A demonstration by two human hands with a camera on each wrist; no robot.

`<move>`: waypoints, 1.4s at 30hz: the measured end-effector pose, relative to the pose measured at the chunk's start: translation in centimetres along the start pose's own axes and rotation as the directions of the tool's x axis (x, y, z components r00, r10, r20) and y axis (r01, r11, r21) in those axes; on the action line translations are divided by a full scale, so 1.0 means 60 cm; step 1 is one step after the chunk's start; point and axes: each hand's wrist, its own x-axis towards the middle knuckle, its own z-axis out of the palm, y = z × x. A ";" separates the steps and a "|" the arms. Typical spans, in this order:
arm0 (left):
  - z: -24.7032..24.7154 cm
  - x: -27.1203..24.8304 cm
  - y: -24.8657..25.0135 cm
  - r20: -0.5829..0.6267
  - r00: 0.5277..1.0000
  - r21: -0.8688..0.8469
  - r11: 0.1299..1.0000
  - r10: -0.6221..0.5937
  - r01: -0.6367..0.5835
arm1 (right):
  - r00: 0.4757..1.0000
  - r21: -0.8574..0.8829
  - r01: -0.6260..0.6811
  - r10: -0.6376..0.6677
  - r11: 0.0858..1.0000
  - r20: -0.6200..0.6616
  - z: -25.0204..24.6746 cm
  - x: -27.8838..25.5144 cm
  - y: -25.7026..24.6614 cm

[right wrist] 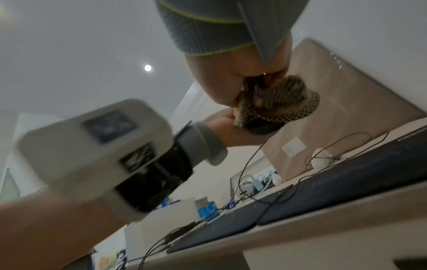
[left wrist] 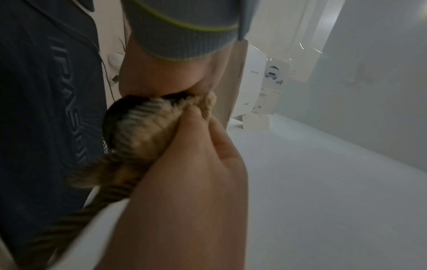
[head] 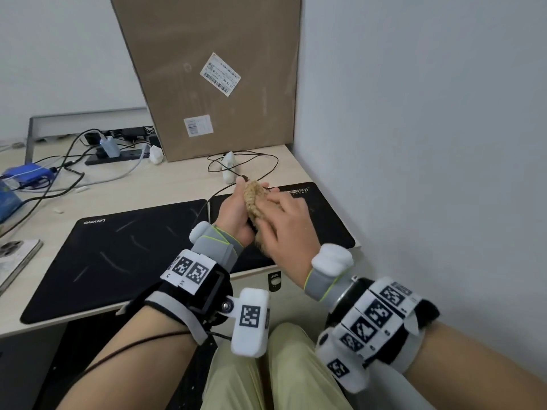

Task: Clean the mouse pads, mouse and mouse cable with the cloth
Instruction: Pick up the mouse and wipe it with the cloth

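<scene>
Tan cloth (head: 255, 202) is bunched between my two hands, lifted above the right pad (head: 322, 214). My left hand (head: 233, 211) curls under the black mouse (right wrist: 261, 126), fingers wrapped round it; the cloth hides most of it. My right hand (head: 284, 229) presses the cloth against the mouse, with fingers bent over the fabric and pinching it. From the mouse the cable (head: 245, 164) drops to the desk (head: 165, 184) and loops beside a small white object near the cardboard box (head: 213, 69).

Both pads lie flat, side by side and touching, the left pad (head: 118, 255) reaching the desk's front edge. To the right the wall stands close to the right pad, so room is tight there. Behind the left pad there is bare desk, then tangled wires and a power strip. A phone (head: 14, 258) sits at the far left edge.
</scene>
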 end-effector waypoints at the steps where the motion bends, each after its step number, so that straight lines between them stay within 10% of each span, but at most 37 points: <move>1: -0.004 0.000 0.000 0.048 0.999 -0.029 0.999 -0.019 0.021 | 0.999 -0.017 0.035 -0.035 0.999 -0.007 0.001 -0.011 0.001; 8: 0.003 0.010 0.019 0.015 0.993 -0.008 0.993 -0.119 0.119 | 0.987 0.226 -0.126 0.146 0.966 -0.072 -0.015 0.007 0.032; 13: 0.003 0.008 0.029 0.003 0.998 -0.060 0.996 -0.061 0.061 | 0.844 0.515 -0.536 0.434 0.669 0.316 -0.018 0.018 0.032; 21: 0.017 0.010 0.030 -0.063 0.996 0.035 0.997 -0.064 0.066 | 0.820 0.672 -0.537 0.503 0.510 0.273 0.000 0.034 0.030; 31: -0.001 0.027 0.024 -0.037 0.995 0.038 0.995 -0.096 0.098 | 0.913 0.420 -0.404 0.384 0.813 0.136 -0.020 -0.008 0.018; 42: 0.008 -0.009 -0.010 0.058 0.972 0.183 0.960 -0.227 0.213 | 0.838 0.386 -0.546 0.479 0.744 0.261 -0.035 0.086 0.043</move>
